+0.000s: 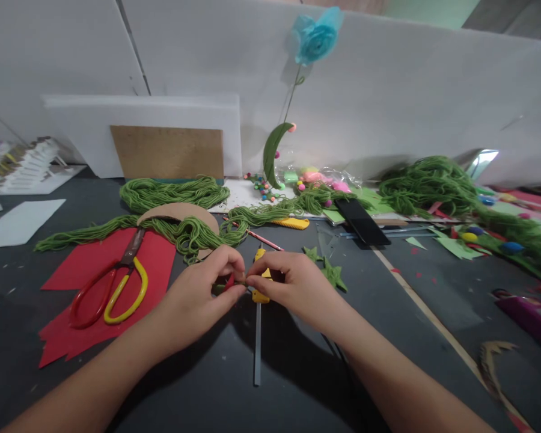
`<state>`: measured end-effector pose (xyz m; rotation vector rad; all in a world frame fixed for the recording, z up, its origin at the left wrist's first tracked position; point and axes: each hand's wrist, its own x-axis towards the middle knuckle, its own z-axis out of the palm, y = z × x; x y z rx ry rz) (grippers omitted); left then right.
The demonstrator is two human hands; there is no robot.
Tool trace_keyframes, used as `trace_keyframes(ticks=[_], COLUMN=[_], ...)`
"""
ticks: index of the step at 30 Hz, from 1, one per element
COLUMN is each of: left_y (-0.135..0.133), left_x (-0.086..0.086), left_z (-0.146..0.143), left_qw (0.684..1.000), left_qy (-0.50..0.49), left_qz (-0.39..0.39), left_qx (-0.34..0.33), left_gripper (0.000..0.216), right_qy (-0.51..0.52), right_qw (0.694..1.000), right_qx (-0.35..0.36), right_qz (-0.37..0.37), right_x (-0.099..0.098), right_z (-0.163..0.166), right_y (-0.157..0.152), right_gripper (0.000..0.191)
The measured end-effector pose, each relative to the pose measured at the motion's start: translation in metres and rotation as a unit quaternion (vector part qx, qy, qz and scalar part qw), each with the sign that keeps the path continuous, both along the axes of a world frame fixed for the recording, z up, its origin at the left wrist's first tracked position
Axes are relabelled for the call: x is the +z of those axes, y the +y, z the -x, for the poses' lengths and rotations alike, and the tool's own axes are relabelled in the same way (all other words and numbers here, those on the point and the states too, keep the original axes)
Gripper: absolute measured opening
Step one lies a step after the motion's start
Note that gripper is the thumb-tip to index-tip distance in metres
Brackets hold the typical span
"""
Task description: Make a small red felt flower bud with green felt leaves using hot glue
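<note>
The left hand (207,288) has its thumb and forefinger brought close together, pinching a small red-and-green piece (229,280) that is mostly hidden by the fingers. The right hand (297,279) has its thumb and forefinger closed at the piece's right end; whether they grip it or only touch it, I cannot tell. The piece is low over the middle of the bench (193,385), between the two hands. It looks very light, probably soft and easily bent or crushed, so a gentle fingertip pinch at its edge should suit it best; how slippery it is cannot be judged.

Just beyond and below the fingertips lies a yellow tool (261,296), seemingly a glue gun, its pale rod (258,349) pointing toward the person. Green stars (333,274) lie near the right hand. Farther left, red-and-yellow-handled scissors (126,264) rest on red sheets (160,264), with green yarn (175,192) behind.
</note>
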<state>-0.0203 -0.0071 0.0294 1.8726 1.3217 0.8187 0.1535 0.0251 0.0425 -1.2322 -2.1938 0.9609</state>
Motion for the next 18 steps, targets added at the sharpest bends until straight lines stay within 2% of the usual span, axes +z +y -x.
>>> trace_keyframes(ticks=[3, 7, 10, 14, 18], left_y=[-0.0008, -0.0025, -0.0021, 0.0013, 0.0037], left_x=[-0.0020, -0.0013, 0.0019, 0.0038, 0.0012], left_z=[-0.0020, -0.0051, -0.0064, -0.0054, -0.0031], left_qw=[1.000, 0.999, 0.990, 0.942, 0.901], left_qy=[0.007, -0.012, -0.084, -0.187, -0.255], left_qz=[0.007, 0.028, 0.110, 0.279, 0.350], left_qx=[-0.009, -0.008, 0.018, 0.014, 0.010], left_gripper=[0.013, 0.014, 0.022, 0.025, 0.016], right_qy=[-0.018, 0.029, 0.085, 0.097, 0.080], right_qw=[0.999, 0.991, 0.975, 0.971, 0.981], right_qx=[-0.001, 0.035, 0.062, 0.068, 0.060], right_qz=[0.033, 0.123, 0.196, 0.206, 0.168], right_x=[-0.0008, -0.0037, -0.0055, -0.0058, -0.0045], right_z=[-0.0020, -0.0058, -0.0071, -0.0058, -0.0038], right_y=[0.0015, 0.0044, 0.0059, 0.0052, 0.0023], right_gripper=[0.011, 0.010, 0.008, 0.008, 0.007])
